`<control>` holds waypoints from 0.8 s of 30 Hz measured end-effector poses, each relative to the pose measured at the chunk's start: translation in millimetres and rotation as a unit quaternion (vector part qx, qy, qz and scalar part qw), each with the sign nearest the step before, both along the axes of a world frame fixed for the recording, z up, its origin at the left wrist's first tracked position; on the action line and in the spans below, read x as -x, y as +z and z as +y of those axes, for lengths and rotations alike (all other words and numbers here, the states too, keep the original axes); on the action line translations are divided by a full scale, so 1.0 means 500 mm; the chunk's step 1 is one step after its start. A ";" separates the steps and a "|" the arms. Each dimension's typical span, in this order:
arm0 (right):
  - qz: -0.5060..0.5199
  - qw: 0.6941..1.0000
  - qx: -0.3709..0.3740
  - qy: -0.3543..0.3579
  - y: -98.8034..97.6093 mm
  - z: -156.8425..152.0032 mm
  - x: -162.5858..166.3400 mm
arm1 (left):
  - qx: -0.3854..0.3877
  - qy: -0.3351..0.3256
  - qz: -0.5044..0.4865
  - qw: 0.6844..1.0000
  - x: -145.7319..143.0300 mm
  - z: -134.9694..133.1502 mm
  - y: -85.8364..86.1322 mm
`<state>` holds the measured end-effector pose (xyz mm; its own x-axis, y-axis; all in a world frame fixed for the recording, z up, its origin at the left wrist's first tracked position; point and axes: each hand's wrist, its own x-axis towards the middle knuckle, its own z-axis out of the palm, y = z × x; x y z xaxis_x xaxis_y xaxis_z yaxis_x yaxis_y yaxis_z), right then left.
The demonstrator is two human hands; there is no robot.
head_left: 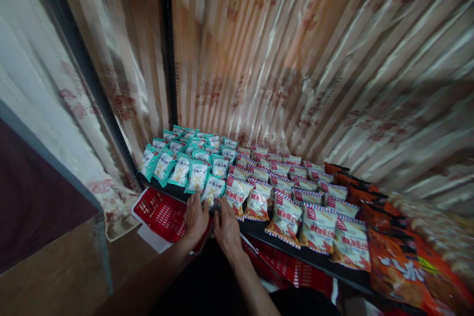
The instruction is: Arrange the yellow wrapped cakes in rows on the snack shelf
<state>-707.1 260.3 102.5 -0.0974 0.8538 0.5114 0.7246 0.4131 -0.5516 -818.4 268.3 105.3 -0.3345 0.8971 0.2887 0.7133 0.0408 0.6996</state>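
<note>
A small teal-and-white snack bag (214, 188) stands at the front edge of the shelf, at the right end of the teal row. My left hand (196, 216) is at its lower left corner and my right hand (226, 226) at its lower right corner, both with fingers curled in on it. My fingertips partly hide its lower edge. Another teal bag (198, 176) is close beside my left hand. Just right of my right hand stands a white-and-red snack bag (237, 194) with a striped top edge.
Rows of snack bags fill the black shelf (255, 233); orange bags (398, 261) are at the right. Red perforated baskets (163, 213) sit below the shelf edge. A black post (169, 59) and pleated curtains (259, 59) stand behind.
</note>
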 end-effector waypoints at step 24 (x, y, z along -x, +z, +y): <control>0.097 0.995 0.016 -0.008 0.007 0.019 0.039 | -0.019 -0.062 -0.102 0.993 0.012 0.028 -0.046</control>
<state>-726.5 269.7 106.3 0.0147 0.8709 0.4912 0.6101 0.3814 -0.6945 -824.6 282.1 82.5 -0.2780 0.9243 0.2613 0.5551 -0.0674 0.8291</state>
